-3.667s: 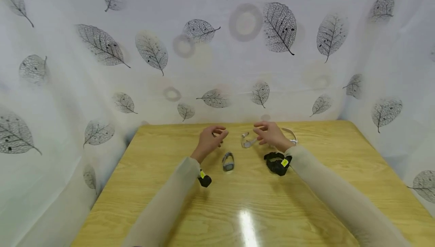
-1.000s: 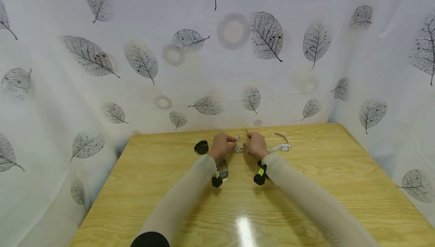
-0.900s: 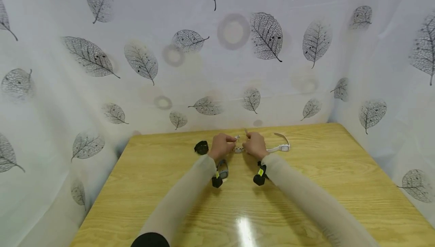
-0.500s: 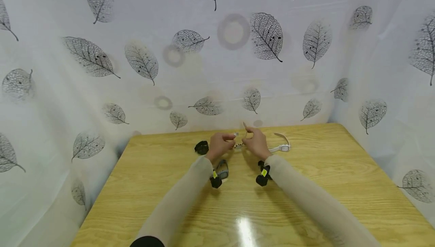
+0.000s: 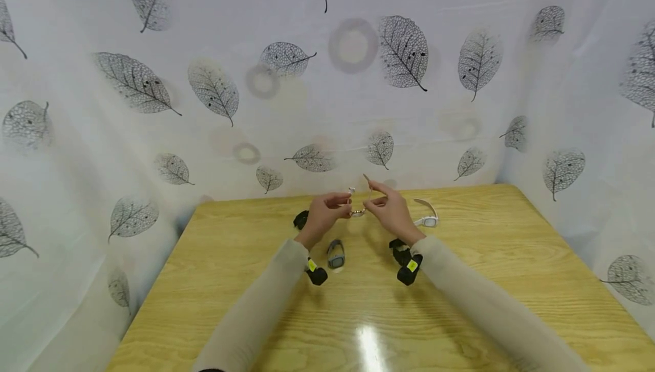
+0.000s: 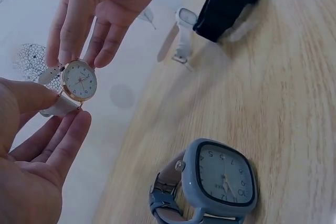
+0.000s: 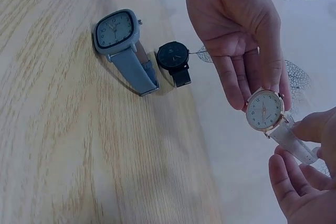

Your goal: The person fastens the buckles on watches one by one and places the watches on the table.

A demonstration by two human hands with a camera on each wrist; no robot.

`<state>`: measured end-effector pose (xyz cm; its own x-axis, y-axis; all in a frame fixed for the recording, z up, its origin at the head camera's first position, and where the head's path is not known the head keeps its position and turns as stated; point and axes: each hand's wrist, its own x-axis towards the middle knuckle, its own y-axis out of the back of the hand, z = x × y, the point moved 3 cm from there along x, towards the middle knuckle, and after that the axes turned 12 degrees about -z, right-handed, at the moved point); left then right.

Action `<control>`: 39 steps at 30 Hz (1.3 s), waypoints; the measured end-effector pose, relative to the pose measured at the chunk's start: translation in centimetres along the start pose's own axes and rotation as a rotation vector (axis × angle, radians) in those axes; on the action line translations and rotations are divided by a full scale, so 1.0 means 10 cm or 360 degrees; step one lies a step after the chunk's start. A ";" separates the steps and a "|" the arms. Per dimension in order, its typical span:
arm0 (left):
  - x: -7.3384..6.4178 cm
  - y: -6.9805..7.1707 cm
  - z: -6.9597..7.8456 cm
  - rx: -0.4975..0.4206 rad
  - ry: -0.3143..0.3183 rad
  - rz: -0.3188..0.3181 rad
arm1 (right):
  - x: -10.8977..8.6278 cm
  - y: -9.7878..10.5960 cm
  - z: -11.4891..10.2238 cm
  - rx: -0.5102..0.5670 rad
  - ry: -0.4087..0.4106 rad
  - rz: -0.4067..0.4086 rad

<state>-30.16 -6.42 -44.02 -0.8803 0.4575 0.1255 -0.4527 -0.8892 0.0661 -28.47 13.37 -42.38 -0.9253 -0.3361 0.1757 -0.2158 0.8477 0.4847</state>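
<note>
Both hands hold a wristwatch (image 5: 358,213) with a rose-gold case and pale strap, raised above the table near its far edge. In the left wrist view its round white dial (image 6: 80,81) faces the camera. My left hand (image 5: 327,215) pinches the strap on one side of the case, its strap end with the buckle (image 5: 351,190) standing up. Opposite, my right hand (image 5: 393,211) pinches the other strap half, whose tip pokes above the fingers. A grey square watch (image 5: 336,254) stands on the table just below the hands, its strap looped behind.
A black round watch (image 7: 173,56) sits behind the left hand, partly hidden in the head view. To the right of the right hand lies a white watch (image 5: 428,221), strap open. A bulky black watch (image 6: 226,3) is by the right wrist. A leaf-patterned curtain (image 5: 317,104) borders the wooden table.
From lying on the table at first, the rose-gold watch has come up in both hands. Over the last second the hands have lifted it higher and the left forearm has uncovered the grey watch.
</note>
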 end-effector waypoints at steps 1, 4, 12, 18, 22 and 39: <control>-0.01 0.00 0.01 -0.0003 -0.0017 -0.0002 | -0.01 0.00 -0.01 0.0014 0.0014 -0.0003; -0.02 -0.01 0.02 0.0001 -0.0063 -0.0001 | -0.03 0.01 0.01 0.0049 0.0035 0.0004; -0.11 -0.05 0.05 0.0022 -0.0215 0.0047 | -0.06 0.01 0.07 0.0251 0.0157 0.0063; -0.18 -0.10 0.09 -0.0049 -0.0282 0.0101 | -0.13 0.04 0.01 0.0357 0.0231 0.0134; -0.23 -0.12 0.10 -0.0080 -0.0297 0.0136 | -0.16 0.03 -0.02 0.0386 0.0265 0.0145; -0.37 -0.16 0.06 -0.0033 -0.0411 0.0126 | -0.24 -0.01 0.03 0.0525 0.0097 0.0083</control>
<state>-26.11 -6.63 -44.00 -0.8490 0.3693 0.3779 -0.3888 -0.9209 0.0263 -26.33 14.24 -43.13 -0.9194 -0.3045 0.2488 -0.2673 0.9481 0.1724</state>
